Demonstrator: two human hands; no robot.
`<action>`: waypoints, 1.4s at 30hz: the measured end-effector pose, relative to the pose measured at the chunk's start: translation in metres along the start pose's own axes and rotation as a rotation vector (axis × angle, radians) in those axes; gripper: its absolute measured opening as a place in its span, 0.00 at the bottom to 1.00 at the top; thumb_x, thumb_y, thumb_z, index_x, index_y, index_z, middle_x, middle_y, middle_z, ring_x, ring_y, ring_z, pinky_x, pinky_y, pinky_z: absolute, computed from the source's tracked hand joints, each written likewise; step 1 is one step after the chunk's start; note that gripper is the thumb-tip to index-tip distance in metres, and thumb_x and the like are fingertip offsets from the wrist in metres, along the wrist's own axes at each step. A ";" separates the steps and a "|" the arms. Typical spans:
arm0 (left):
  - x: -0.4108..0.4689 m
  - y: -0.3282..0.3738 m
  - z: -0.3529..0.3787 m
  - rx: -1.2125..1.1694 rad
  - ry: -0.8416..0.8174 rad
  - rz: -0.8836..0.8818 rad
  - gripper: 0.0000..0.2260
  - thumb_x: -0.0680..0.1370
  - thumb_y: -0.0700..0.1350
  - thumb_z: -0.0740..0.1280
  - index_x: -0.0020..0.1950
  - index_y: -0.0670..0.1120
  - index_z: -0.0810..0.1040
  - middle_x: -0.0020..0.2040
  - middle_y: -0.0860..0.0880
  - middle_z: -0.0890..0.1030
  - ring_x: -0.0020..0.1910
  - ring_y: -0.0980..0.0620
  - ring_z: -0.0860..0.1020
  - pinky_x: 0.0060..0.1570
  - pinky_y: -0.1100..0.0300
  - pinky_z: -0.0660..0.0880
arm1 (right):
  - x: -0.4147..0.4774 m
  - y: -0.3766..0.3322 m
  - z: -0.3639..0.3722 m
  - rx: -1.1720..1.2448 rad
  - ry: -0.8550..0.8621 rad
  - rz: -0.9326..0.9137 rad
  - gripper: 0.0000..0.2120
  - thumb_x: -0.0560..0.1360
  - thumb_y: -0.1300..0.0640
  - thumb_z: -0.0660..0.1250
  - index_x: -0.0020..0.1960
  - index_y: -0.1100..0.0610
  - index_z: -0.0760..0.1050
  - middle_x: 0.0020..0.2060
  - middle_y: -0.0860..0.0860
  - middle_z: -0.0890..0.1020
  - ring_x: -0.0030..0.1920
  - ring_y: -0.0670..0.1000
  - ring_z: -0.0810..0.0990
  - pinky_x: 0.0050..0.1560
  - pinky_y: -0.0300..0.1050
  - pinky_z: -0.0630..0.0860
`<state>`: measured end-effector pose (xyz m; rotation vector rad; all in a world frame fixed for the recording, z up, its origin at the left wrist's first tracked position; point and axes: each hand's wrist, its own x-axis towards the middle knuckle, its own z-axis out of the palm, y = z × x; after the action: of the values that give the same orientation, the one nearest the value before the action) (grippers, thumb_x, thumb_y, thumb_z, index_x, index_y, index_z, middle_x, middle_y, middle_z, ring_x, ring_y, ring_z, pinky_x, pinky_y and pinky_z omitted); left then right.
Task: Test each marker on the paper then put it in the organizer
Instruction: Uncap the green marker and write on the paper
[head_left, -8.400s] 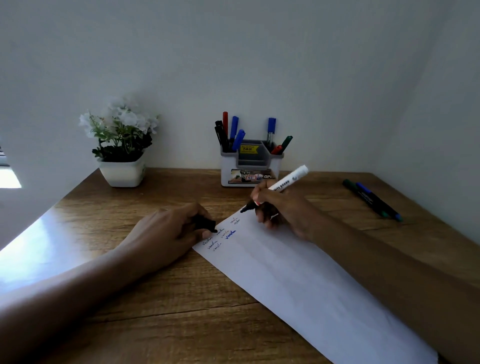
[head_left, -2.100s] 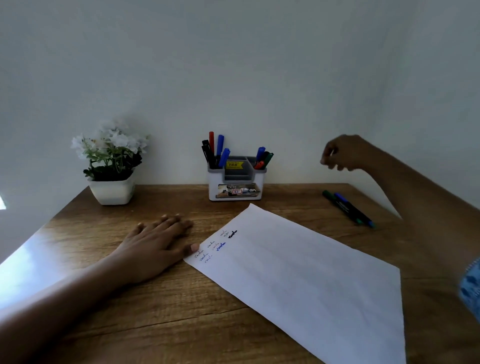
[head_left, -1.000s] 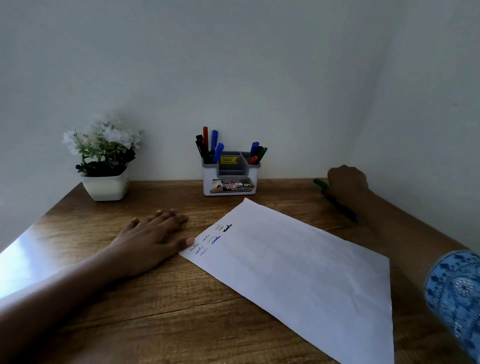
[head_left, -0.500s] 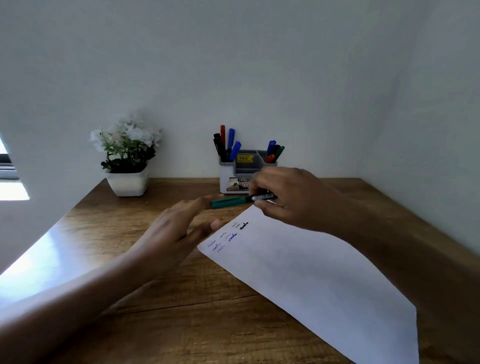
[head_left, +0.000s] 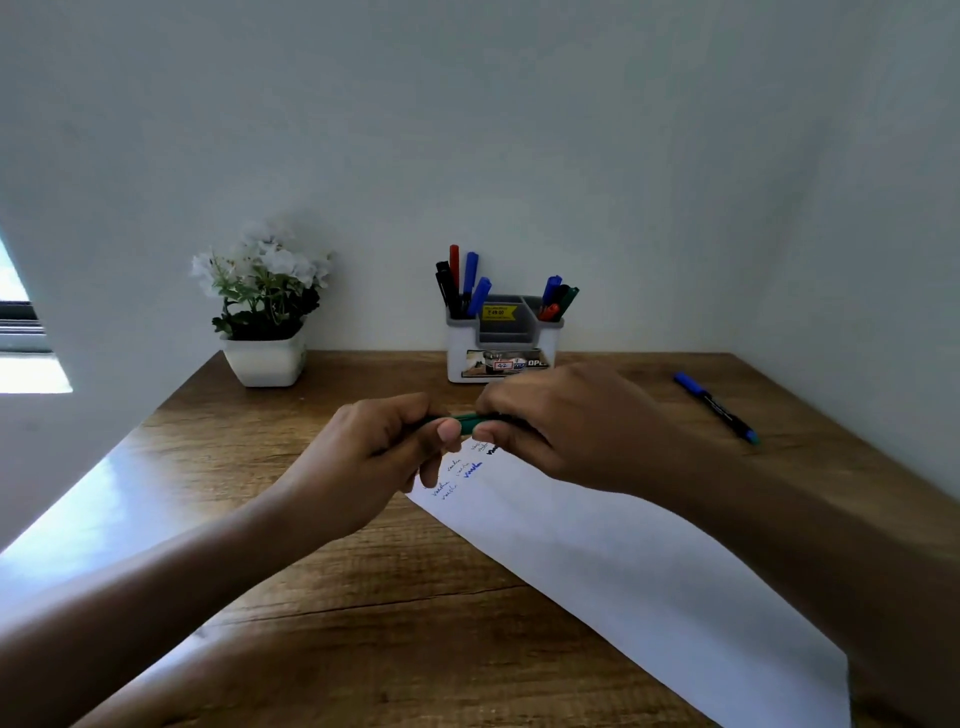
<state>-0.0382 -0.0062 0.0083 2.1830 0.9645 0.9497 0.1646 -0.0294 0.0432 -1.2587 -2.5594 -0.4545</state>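
Holding the green marker (head_left: 470, 423) level in the air with both hands, just above the written corner of the paper (head_left: 623, 571) and in front of the organizer (head_left: 460, 353). Curling the left hand (head_left: 374, 452) round one end, thumb and fingers pinching what looks like the cap. Closing the right hand (head_left: 566, 426) round the other end and covering most of the barrel. Judging by the two grips set end to end, pulling the cap off and readying the tip for a test stroke.

Keeping the marker over that top corner, probably so as to write straight down beside the small scribbles (head_left: 462, 473) in black and blue. Pressing the sheet down with neither hand, so risking a slide of the paper on the wooden surface (head_left: 311, 571) once writing starts. Likely needing the left hand flat on the sheet, with the cap tucked in the fingers.

Leaving the blue marker (head_left: 714, 408) lying alone on the surface well to the right, apart from both paper and organizer, seemingly waiting for its turn. Keeping several markers upright in the organizer's left and right compartments by the wall, within reach beyond the paper. Leaving the potted plant (head_left: 265, 358) at the back left, well out of the way.
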 end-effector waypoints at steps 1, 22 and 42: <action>0.000 0.000 -0.001 0.011 0.002 0.005 0.14 0.74 0.58 0.60 0.40 0.51 0.78 0.30 0.53 0.79 0.29 0.58 0.74 0.33 0.60 0.71 | 0.001 0.001 0.001 -0.005 0.008 -0.006 0.19 0.78 0.44 0.52 0.51 0.53 0.77 0.36 0.48 0.80 0.32 0.46 0.72 0.30 0.39 0.67; 0.005 -0.025 -0.005 0.051 0.122 -0.086 0.11 0.74 0.57 0.61 0.43 0.52 0.79 0.38 0.58 0.84 0.37 0.60 0.79 0.35 0.64 0.72 | -0.014 0.051 -0.001 0.712 -0.189 0.313 0.14 0.81 0.56 0.54 0.62 0.39 0.61 0.41 0.54 0.76 0.35 0.48 0.73 0.34 0.44 0.73; 0.012 -0.042 0.000 0.488 -0.095 -0.089 0.16 0.76 0.57 0.61 0.64 0.64 0.71 0.59 0.63 0.78 0.56 0.60 0.78 0.52 0.59 0.76 | 0.017 0.070 0.073 1.317 0.044 0.774 0.02 0.75 0.63 0.65 0.44 0.59 0.76 0.28 0.55 0.78 0.27 0.51 0.76 0.28 0.42 0.75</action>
<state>-0.0487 0.0275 -0.0176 2.5238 1.3431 0.6058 0.2035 0.0516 -0.0064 -1.3570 -1.4374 1.1198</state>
